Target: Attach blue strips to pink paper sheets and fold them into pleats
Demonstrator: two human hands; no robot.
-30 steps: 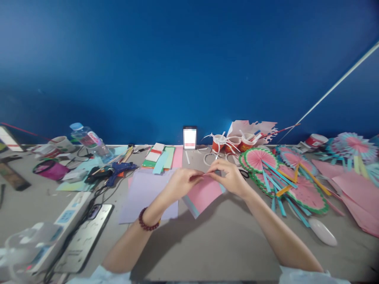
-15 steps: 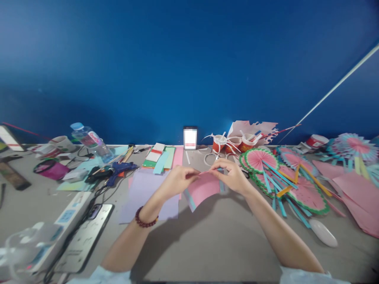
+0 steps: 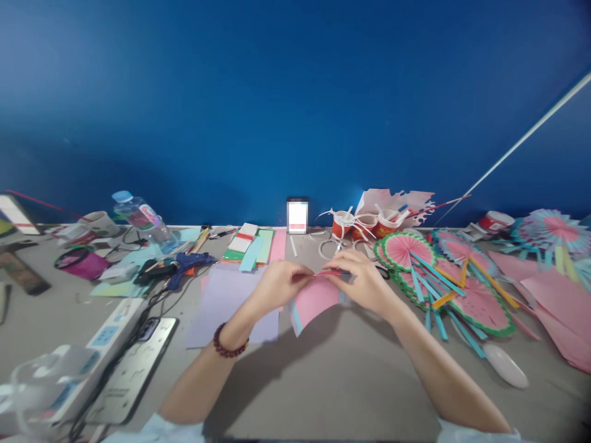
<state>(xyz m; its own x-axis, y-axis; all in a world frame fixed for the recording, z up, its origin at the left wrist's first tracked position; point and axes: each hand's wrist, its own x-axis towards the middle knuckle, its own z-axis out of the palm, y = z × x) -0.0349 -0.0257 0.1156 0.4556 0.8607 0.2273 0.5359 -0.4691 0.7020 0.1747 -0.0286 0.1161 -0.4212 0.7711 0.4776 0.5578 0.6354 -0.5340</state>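
Observation:
A pink sheet of paper (image 3: 318,301) with light blue strips along its side edges is held above the table. My left hand (image 3: 284,284) pinches its top edge on the left, thumb against fingers. On the right, my right hand (image 3: 357,277) grips the same top edge, which looks folded over between the two hands. The lower part of the paper hangs down and curves toward me. My fingers partly cover the fold. Beneath my left wrist lies a lilac sheet (image 3: 221,301) on the table.
Finished paper fans (image 3: 409,251) with blue strips lie to the right, near a white computer mouse (image 3: 505,366). A phone (image 3: 133,372), a power strip (image 3: 99,344) and a blue glue gun (image 3: 184,267) are on the left. Paper cups (image 3: 341,224) stand by the wall.
My right hand has shifted slightly along the top edge, its fingers now flatter over it. The paper's hanging part has dropped a little, and its top looks more folded.

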